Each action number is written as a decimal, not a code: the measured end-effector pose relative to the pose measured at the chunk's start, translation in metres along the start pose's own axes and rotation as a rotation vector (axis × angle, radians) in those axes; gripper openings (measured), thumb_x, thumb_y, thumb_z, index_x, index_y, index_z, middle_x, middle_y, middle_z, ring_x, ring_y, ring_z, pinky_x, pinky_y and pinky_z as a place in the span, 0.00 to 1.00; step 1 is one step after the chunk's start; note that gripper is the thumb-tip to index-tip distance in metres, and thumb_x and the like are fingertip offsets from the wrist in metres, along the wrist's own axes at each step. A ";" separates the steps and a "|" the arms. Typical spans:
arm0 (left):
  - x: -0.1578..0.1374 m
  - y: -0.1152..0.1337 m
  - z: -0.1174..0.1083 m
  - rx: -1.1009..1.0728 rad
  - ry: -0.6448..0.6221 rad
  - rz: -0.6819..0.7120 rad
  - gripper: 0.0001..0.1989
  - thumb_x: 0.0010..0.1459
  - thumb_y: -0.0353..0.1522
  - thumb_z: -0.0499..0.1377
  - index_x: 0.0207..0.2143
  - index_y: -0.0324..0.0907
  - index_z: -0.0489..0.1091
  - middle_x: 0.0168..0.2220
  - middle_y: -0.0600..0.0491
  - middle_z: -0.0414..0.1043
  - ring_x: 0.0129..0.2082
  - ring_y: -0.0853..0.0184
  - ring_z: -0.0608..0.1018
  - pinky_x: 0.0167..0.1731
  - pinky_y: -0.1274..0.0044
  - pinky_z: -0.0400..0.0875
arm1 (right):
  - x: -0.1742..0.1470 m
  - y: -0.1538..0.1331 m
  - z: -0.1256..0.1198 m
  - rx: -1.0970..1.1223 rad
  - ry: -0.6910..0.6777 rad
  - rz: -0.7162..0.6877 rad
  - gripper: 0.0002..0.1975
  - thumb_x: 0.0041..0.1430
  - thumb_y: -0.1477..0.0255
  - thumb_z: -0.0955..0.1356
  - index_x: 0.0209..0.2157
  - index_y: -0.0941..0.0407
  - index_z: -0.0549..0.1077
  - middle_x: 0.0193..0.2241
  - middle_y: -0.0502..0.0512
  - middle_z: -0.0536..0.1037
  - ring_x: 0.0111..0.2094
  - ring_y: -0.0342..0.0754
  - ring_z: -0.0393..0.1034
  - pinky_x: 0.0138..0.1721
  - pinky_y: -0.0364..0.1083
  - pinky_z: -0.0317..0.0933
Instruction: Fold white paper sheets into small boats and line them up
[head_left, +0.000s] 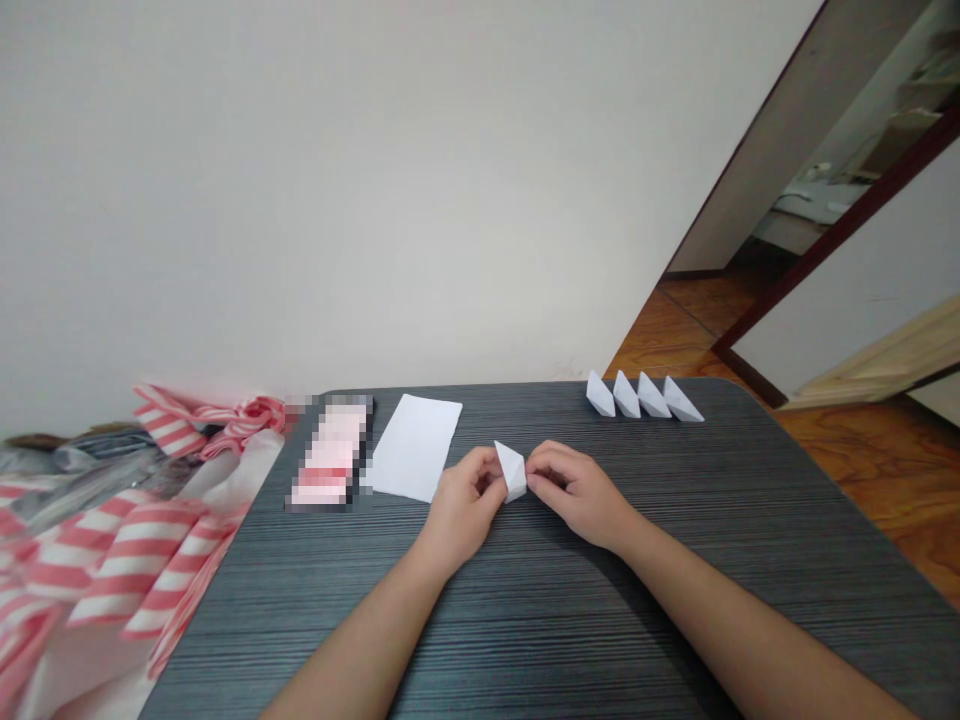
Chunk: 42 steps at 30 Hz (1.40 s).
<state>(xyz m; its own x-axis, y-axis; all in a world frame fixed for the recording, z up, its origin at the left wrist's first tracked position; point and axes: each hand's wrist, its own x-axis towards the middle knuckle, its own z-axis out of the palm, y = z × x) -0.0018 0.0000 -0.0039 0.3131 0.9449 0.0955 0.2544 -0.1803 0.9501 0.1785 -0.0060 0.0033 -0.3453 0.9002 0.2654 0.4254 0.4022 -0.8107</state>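
Note:
A small folded white paper piece [511, 472] is held over the middle of the dark table, its pointed tip facing up. My left hand [466, 503] is closed on its left side, thumb in front and fingers behind. At its right edge, my right hand [574, 490] pinches with thumb and fingertips together. Beyond and to the left lies a stack of white paper sheets [417, 447]. Several folded paper boats [626, 395] of similar shape stand in a row near the far right edge of the table.
The dark wood-grain table [510, 630] stands against a pale wall [375, 200]. A blurred-out phone-like object [331, 452] lies at the far left of it. Red-and-white striped cloth [142, 560] is heaped beside the table's left edge. Wooden floor [862, 450] shows at right.

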 end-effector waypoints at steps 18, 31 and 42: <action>0.001 -0.007 -0.011 0.649 -0.115 0.472 0.12 0.61 0.27 0.48 0.41 0.42 0.69 0.34 0.50 0.72 0.36 0.64 0.68 0.38 0.70 0.63 | -0.004 0.008 -0.016 -0.380 -0.083 -0.201 0.14 0.63 0.72 0.60 0.49 0.54 0.66 0.39 0.58 0.71 0.39 0.49 0.67 0.40 0.48 0.62; -0.001 0.004 -0.001 0.560 -0.137 0.189 0.10 0.61 0.36 0.47 0.33 0.43 0.66 0.27 0.54 0.68 0.27 0.67 0.71 0.29 0.76 0.63 | 0.000 0.016 -0.040 -0.423 0.273 -0.009 0.05 0.59 0.71 0.65 0.31 0.56 0.70 0.26 0.51 0.71 0.27 0.44 0.65 0.31 0.43 0.59; 0.002 0.006 0.002 0.643 -0.319 0.166 0.15 0.62 0.40 0.44 0.34 0.46 0.67 0.31 0.55 0.72 0.33 0.65 0.73 0.34 0.74 0.62 | -0.023 0.036 -0.170 -0.614 0.851 0.175 0.11 0.59 0.67 0.61 0.37 0.58 0.70 0.29 0.55 0.74 0.30 0.47 0.67 0.32 0.44 0.60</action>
<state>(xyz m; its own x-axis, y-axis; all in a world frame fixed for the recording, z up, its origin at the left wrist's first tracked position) 0.0021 0.0005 0.0010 0.6206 0.7832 0.0390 0.6359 -0.5317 0.5594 0.3438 0.0161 0.0570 0.3590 0.6787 0.6407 0.8436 0.0578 -0.5339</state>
